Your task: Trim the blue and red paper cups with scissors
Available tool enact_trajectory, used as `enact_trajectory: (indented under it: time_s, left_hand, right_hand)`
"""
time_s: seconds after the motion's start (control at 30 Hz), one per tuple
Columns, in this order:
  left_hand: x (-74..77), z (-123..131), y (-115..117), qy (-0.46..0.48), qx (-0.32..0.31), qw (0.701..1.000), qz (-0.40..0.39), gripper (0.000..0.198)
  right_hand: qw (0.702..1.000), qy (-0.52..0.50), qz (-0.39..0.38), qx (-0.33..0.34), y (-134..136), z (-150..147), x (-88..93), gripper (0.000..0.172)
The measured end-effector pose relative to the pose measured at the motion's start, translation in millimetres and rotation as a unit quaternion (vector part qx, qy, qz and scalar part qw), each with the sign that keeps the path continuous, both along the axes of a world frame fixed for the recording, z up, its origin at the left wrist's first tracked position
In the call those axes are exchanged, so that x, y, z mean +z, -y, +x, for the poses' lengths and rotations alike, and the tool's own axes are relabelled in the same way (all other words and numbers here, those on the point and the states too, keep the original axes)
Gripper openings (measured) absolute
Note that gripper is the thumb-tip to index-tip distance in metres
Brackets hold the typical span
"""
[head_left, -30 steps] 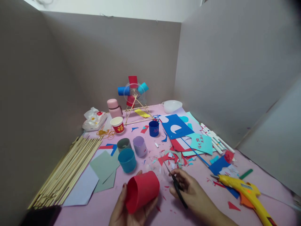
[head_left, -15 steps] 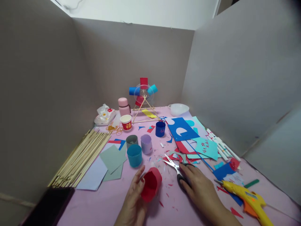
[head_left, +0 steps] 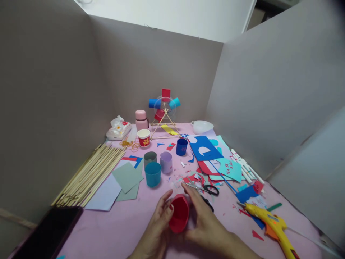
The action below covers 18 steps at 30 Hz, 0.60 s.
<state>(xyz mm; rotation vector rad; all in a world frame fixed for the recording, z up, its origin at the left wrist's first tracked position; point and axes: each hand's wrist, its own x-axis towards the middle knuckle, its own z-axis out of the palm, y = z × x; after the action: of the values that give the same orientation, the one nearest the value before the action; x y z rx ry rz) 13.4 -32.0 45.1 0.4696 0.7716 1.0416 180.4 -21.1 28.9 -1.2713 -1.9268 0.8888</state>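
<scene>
Left hand (head_left: 159, 225) and right hand (head_left: 203, 219) cupped around a red paper cylinder (head_left: 179, 213), fingers curled on its sides, open end facing up. Held low over the pink tabletop (head_left: 118, 230), near centre front. Apparently shaping or checking the roll; next, likely fixing the seam. Scissors (head_left: 206, 189) at one o'clock, set down. Teal paper cup (head_left: 152, 174) at eleven. Yellow glue gun (head_left: 272, 225) at three.

left hand (head_left: 159, 226): fingers curled, cupping | right hand (head_left: 206, 223): fingers extended, cupping
</scene>
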Motion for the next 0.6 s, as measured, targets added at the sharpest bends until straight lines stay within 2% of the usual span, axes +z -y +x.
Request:
enact_trajectory:
  time_s: [0.1, 0.2, 0.33, 0.4, 0.47, 0.53, 0.6]
  left_hand:
    - [0.8, 2.4, 4.7, 0.035, -0.036, 0.998, 0.036, 0.06]
    - [-2.8, 3.6, 4.1, 0.078, -0.072, 0.99, 0.092, 0.052]
    - [-13.7, 1.9, -3.0, 0.052, -0.107, 0.984, 0.135, 0.055]
    - [-16.3, 0.3, -5.1, 0.006, -0.097, 0.981, 0.167, 0.065]
    - [-14.3, -0.7, -4.4, -0.084, -0.06, 0.972, 0.211, 0.072]
    - [-9.5, -0.2, -1.4, -0.211, -0.022, 0.941, 0.263, 0.072]
    - [-6.0, 2.1, 1.8, -0.3, 0.007, 0.906, 0.297, 0.072]
  right_hand:
    - [0.998, -0.053, -0.006, -0.015, 0.1, -5.7, -6.4, 0.087]
    - [0.99, -0.138, -0.035, -0.018, 0.5, -4.9, -4.6, 0.072]
    - [0.954, -0.279, -0.113, 0.0, 0.7, -5.9, 4.0, 0.057]
    - [0.925, -0.35, -0.149, 0.014, 0.3, -7.0, 5.3, 0.06]
    - [0.903, -0.395, -0.166, 0.021, 0.0, -7.3, 4.2, 0.065]
    - [0.894, -0.413, -0.174, 0.021, 0.5, -7.4, 2.3, 0.068]
    - [0.89, -0.418, -0.183, 0.02, 1.7, -8.2, 1.1, 0.07]
